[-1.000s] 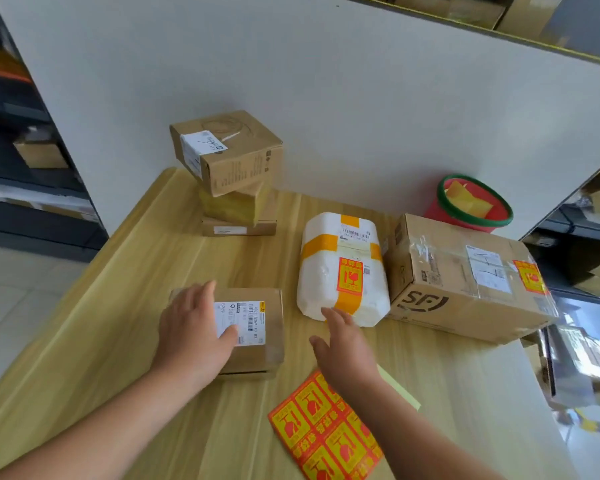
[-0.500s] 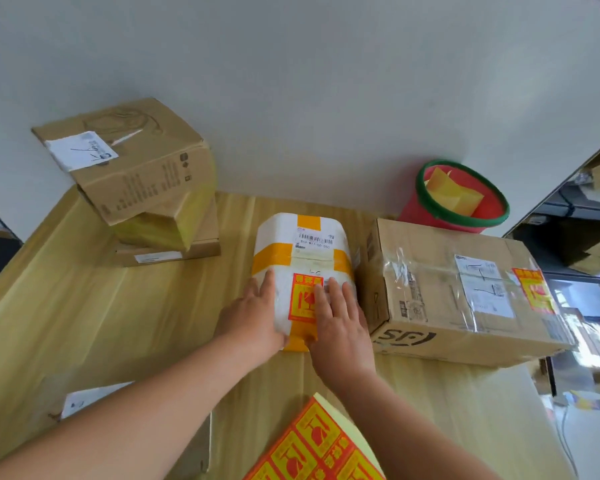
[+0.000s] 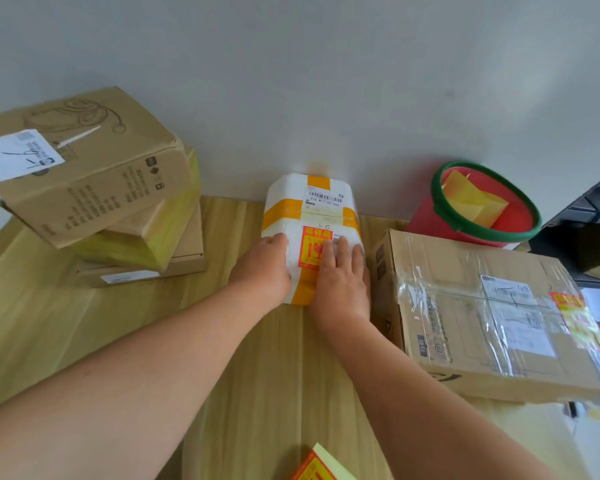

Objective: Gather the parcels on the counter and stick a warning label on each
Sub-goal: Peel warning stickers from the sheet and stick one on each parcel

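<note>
Hands are both on the white foam parcel (image 3: 312, 216), which stands at the far middle of the counter (image 3: 284, 375), close at the wall. The left hand (image 3: 262, 271) holds its left edge, fingers bent over it. The right hand (image 3: 342, 278) lies flat with straight fingers, pressing on the red label (image 3: 312, 249) on top. A carton (image 3: 465, 306) is just beside on the right, a stack (image 3: 101, 202) of boxes on the left, a bucket (image 3: 430, 220) far right, a label sheet (image 3: 317, 467) at the near edge.
</note>
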`<state>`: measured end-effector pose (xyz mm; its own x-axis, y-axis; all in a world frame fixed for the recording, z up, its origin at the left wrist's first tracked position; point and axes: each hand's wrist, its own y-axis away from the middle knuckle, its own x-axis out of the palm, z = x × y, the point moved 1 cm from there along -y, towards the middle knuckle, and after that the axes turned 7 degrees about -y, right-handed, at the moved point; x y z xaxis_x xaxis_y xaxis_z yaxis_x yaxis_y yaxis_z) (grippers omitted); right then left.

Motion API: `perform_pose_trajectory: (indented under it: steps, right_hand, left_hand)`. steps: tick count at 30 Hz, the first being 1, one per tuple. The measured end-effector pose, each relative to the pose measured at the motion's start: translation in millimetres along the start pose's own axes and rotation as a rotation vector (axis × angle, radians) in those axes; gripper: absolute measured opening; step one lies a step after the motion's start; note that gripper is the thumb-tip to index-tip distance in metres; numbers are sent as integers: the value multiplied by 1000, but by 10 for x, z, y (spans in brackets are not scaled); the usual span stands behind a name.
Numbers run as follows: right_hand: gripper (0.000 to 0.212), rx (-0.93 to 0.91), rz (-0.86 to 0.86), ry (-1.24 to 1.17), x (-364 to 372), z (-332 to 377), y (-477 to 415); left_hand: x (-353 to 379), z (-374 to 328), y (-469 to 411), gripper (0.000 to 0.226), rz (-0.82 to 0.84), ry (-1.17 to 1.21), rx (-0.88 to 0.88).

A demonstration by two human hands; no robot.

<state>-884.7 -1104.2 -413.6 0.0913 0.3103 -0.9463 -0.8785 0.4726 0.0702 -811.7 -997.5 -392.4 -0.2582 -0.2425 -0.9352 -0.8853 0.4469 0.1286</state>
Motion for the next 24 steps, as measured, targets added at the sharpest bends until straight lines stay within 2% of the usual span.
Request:
perform_pose_trajectory:
  steps: [7, 11, 17, 24]
  right_hand:
    - [80, -90, -32, 1, -88, 52, 354]
    - [74, -127, -22, -60, -196, 197, 746]
    - [68, -205, 89, -272, -255, 641, 1487]
    - [69, -118, 283, -362, -57, 1045, 2271]
  left_hand:
    - [-116, 179, 366, 66, -39, 22, 103]
    - [-280, 318, 763, 72, -45, 12, 154]
    - [-684, 743, 1380, 78, -43, -28, 67]
    - [-961, 1542, 2086, 69, 48, -85, -116]
